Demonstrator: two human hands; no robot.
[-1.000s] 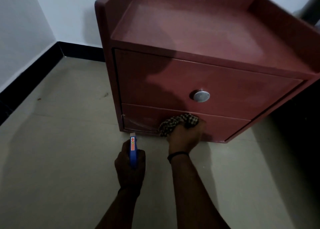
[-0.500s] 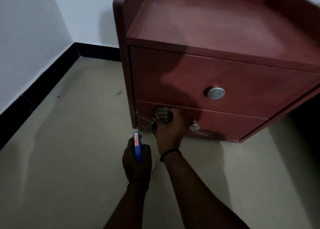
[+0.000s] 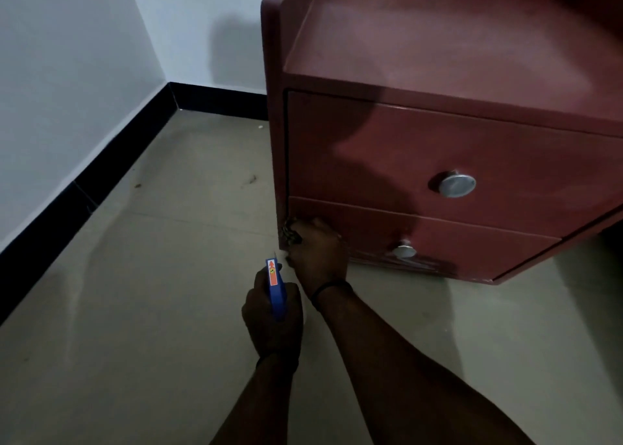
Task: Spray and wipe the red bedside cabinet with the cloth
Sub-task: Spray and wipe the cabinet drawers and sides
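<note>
Wiping the lower drawer (image 3: 472, 239) out to the left edge of the cabinet (image 3: 421, 134).

Nearest, the left hand (image 3: 273, 323) has its fingers wrapped round the spray bottle (image 3: 275, 284), low over the floor by the cabinet's front-left corner. Just beyond, the right hand (image 3: 318, 252) bunches the cloth (image 3: 290, 235) in curled fingers against the drawer's left end. It is best to press firmly into that corner seam, then overlap strokes upward. 1 s ago the cloth sat mid-drawer, hiding the lower knob (image 3: 404, 251); it has since swept left.

red cabinet (image 3: 438, 147), checked brown/cream cloth (image 3: 290, 234), blue spray btl (image 3: 276, 289) w/ orange label, silver knobs (image 3: 456, 185)
</note>
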